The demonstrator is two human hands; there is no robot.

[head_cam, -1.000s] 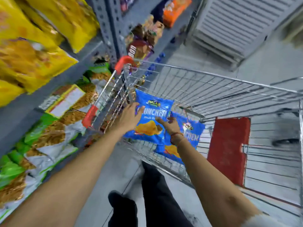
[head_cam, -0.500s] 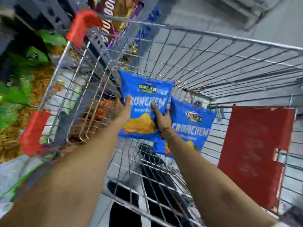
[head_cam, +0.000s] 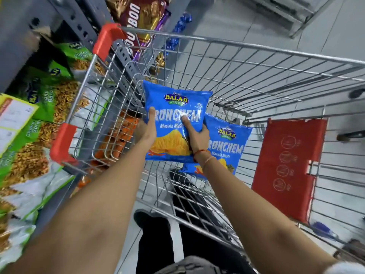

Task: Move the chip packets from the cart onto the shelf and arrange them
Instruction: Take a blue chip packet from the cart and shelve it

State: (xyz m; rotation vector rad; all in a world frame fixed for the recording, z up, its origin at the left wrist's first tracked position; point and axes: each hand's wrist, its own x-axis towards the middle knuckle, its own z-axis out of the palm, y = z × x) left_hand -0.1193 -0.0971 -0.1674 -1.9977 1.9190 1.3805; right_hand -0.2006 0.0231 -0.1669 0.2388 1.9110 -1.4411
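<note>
Two blue chip packets lie inside the wire cart (head_cam: 256, 62). My left hand (head_cam: 147, 128) grips the left edge of the upper blue packet (head_cam: 175, 107), thumb on its front. My right hand (head_cam: 194, 134) presses on the same packet's right side, fingers spread over its face. The second blue packet (head_cam: 227, 143) sits lower and to the right, partly under the first and behind my right wrist. The grey shelf (head_cam: 23, 36) stands along the left.
Green snack bags (head_cam: 45, 99) fill the left shelf. Purple biscuit packs (head_cam: 142, 18) stand further along it. The cart has red corner guards (head_cam: 106, 41) and a red child-seat flap (head_cam: 284, 165). My dark trouser legs and shoes (head_cam: 158, 234) show below the cart.
The view has tilted down and closed in on the cart. Both hands have settled their hold on the upper blue packet, which now stands a little higher above the second packet.
</note>
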